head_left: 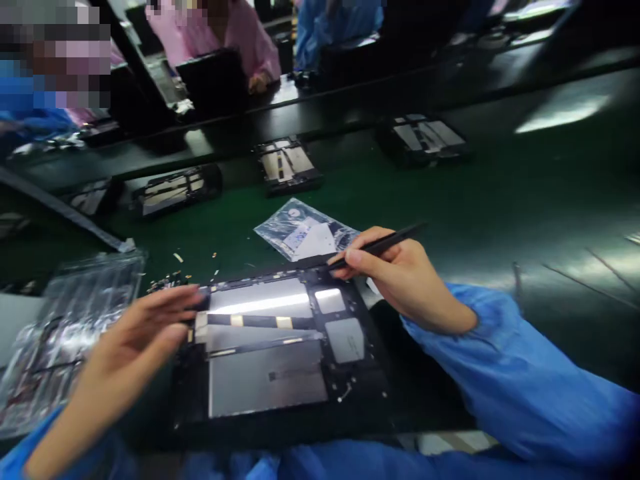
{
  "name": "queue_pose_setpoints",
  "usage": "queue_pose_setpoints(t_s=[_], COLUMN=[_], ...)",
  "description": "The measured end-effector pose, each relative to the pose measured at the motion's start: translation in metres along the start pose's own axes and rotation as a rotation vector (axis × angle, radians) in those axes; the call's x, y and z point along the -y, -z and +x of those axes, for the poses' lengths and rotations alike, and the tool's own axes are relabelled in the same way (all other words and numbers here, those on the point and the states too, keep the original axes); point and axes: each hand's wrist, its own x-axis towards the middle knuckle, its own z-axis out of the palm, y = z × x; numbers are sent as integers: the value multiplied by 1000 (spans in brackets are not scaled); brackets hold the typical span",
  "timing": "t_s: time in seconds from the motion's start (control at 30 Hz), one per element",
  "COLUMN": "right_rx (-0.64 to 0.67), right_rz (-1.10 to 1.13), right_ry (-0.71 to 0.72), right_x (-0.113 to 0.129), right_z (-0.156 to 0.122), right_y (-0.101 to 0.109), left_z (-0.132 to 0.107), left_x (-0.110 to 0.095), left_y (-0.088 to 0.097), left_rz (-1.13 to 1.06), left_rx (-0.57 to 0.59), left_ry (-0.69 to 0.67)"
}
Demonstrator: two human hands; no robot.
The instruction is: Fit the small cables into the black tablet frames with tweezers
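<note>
In front of me lies an opened tablet (270, 380), its silver inner plates and dark flex strips facing up. My right hand (410, 287) is closed around a pair of black tweezers (395, 240), whose tips are down at the tablet's far right part. At the left edge of the tablet is my left hand (135, 340), fingers stretched and thumb apart; whether the fingertips touch the frame I cannot tell. Just beyond the tablet is a clear plastic bag (280, 227) with white labels or paper in it.
Small loose parts (170, 281) lie scattered beyond my left hand. A clear plastic tray (95, 287) stands at the left. Several opened devices (287, 163) are spaced along the far side of the green bench (500, 207). People in pink and blue sleeves sit opposite.
</note>
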Motion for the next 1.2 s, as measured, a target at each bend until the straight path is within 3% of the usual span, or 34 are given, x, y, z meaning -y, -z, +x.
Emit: queue_pose_setpoints(t_s=[0.13, 0.23, 0.5, 0.8, 0.9, 1.0, 1.2], right_rx=[285, 376, 327, 321, 212, 79, 105], right_rz=[35, 77, 181, 126, -11, -205, -406], right_ry=[-139, -272, -529, -506, -315, -123, -96], right_x=[16, 18, 9, 8, 9, 6, 0], right_z=[0, 1, 7, 9, 16, 24, 27], right_y=[-44, -62, -77, -77, -68, -60, -59], left_z=[6, 6, -1, -3, -9, -14, -26], left_x=[-31, -38, -26, -21, -16, -9, 8], left_y=[-53, -70, -69, -63, -49, -28, 13], left_rz=[-247, -413, -613, -639, -549, -396, -130], left_rx=[325, 404, 406, 447, 353, 154, -347], left_ry=[-108, -21, 125, 157, 138, 87, 125])
